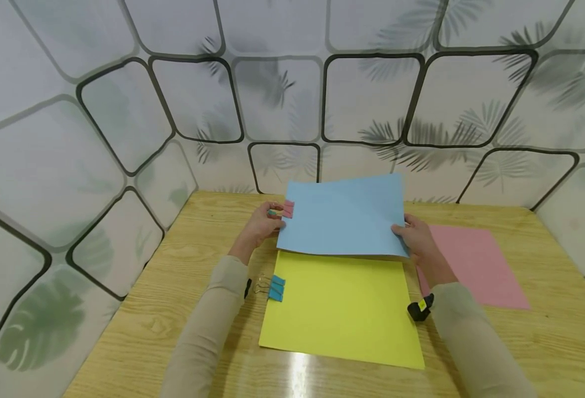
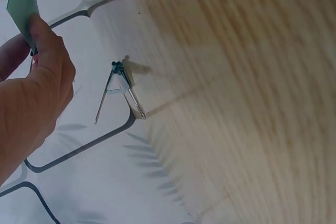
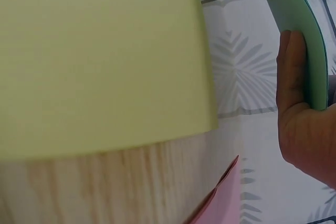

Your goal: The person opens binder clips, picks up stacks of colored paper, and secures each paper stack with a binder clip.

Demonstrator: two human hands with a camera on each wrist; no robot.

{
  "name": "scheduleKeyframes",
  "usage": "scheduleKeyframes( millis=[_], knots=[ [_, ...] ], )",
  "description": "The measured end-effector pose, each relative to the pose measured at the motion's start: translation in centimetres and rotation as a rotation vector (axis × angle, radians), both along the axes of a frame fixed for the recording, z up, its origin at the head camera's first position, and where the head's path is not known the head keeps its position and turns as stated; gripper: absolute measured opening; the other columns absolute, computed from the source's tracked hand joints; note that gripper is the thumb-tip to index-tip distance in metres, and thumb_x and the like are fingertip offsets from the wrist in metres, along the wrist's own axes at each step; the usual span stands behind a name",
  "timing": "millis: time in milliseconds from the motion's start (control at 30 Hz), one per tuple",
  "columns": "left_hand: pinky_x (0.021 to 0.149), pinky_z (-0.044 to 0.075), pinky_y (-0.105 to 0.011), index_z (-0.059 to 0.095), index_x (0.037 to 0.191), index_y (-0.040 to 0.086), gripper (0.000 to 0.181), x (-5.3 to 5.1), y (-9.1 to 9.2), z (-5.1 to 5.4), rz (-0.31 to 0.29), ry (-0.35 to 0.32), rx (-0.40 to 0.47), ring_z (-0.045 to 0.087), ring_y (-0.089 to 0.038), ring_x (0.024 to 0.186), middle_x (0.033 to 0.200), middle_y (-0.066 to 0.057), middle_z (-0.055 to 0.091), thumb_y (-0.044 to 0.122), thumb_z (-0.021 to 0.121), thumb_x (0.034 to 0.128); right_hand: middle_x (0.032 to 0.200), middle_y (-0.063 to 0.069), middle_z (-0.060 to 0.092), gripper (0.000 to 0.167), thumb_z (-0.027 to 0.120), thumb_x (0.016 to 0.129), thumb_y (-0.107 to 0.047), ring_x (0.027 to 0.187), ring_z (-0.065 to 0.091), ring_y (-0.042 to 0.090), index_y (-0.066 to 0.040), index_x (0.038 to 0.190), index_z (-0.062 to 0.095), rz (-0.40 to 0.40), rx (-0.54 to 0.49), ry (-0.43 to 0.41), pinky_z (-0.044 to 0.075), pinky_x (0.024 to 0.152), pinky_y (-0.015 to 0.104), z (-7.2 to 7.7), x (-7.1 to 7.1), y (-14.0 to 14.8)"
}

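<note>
Both hands hold a blue sheet of paper (image 1: 342, 216) above the far part of a yellow sheet (image 1: 342, 309). At its left edge my left hand (image 1: 263, 222) grips the paper, fingers next to a pink binder clip (image 1: 288, 209) clamped there. My right hand (image 1: 418, 236) pinches the opposite edge, thumb on top. From the right wrist view, the raised paper's underside (image 3: 299, 19) looks green, with fingers (image 3: 291, 66) flat beneath it. A blue binder clip (image 1: 276, 288) sits on the yellow sheet's left edge; its wire handles (image 2: 102, 100) stick out in the left wrist view.
A pink sheet (image 1: 486, 271) lies to the right on the wooden table (image 1: 193, 243), partly behind my right arm. A patterned wall covering (image 1: 282, 99) rises at the table's far edge and along the left side.
</note>
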State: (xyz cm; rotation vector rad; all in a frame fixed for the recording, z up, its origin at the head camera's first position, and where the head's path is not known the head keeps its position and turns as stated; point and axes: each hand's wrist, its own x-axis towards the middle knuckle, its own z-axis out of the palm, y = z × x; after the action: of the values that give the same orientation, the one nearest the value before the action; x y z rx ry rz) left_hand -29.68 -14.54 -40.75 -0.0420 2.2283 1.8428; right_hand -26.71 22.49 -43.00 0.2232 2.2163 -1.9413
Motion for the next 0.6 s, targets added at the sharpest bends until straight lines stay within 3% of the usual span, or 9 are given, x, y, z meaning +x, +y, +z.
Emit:
scheduleKeyframes(
  millis=[200,433,600],
  knots=[
    [0.079,0.053,-0.034,0.048,0.134,0.003,0.042,-0.2,0.2,-0.7,-0.008,0.034,-0.08,0.054,-0.024,0.097,0.122,-0.02,0.05,-0.004,0.059,0.0949,0.154,0.03,0.032,0.061,0.044,0.106,-0.017,0.132,0.045,0.044,0.0,0.158,0.016,-0.023,0.063,-0.013,0.052,0.094,0.042,-0.3,-0.4,-0.3],
    [0.077,0.051,-0.034,0.048,0.136,0.005,0.042,-0.4,0.5,-1.0,-0.013,0.022,-0.104,0.053,-0.024,0.093,0.12,-0.019,0.051,-0.002,0.059,0.0956,0.154,0.031,0.03,0.061,0.043,0.106,-0.014,0.133,0.042,0.047,-0.001,0.158,0.013,-0.029,0.041,-0.018,0.044,0.103,0.054,-0.7,-0.7,-0.3],
    [0.079,0.052,-0.035,0.048,0.137,0.005,0.043,-0.9,0.8,-1.2,-0.024,0.028,-0.16,0.056,-0.027,0.099,0.124,-0.02,0.053,-0.002,0.059,0.0954,0.155,0.032,0.028,0.062,0.042,0.106,-0.015,0.135,0.041,0.048,0.0,0.158,0.012,-0.026,0.061,-0.012,0.041,0.105,0.057,-0.9,-1.0,-0.2]
  ],
)
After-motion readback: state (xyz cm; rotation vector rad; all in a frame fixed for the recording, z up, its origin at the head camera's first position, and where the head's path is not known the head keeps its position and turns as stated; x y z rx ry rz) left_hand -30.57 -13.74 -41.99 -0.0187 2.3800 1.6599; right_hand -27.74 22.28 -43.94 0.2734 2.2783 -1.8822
